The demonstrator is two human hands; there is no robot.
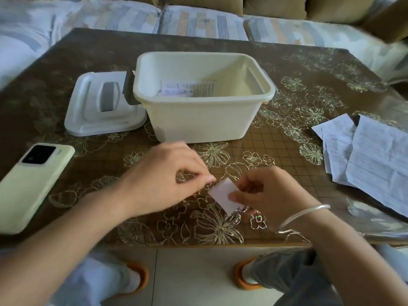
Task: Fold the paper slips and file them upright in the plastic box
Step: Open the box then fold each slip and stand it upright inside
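Folded paper slip [223, 194] hangs over the table [293, 69], pinched at its right edge by the right hand [271, 191]; left hand [163, 175], blurred, curls at its far corner, grip unclear; plastic box [198, 120] stands beyond.

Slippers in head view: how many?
2. Left slipper on the person's left foot, right slipper on the right foot, both orange, both on the floor. Each shows only in part; none seen elsewhere.
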